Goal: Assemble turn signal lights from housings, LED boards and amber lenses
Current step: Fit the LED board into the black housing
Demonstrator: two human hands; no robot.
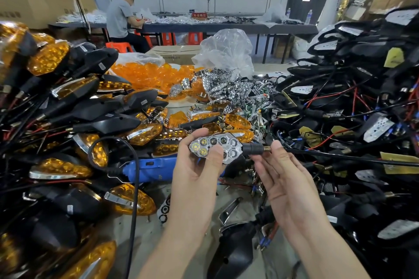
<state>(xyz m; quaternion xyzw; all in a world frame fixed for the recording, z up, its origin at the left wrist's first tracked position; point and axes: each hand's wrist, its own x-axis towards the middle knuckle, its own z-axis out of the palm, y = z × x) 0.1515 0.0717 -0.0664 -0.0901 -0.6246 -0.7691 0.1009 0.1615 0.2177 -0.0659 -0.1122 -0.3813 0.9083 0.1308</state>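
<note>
Above the tabletop's near middle, the left hand grips a lensless lamp, thumb on its shiny face, while the right hand's fingers pinch its black stem; it looks light and rigid, best held by the edges.

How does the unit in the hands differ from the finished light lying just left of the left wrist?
The held unit has no amber lens, so its chrome reflector and LEDs show; the finished light is covered by an amber lens. The held unit is lifted, gripped by the left hand with the right hand pinching its stem; the finished light lies in the pile. Both have a pointed outline and chrome.
</note>
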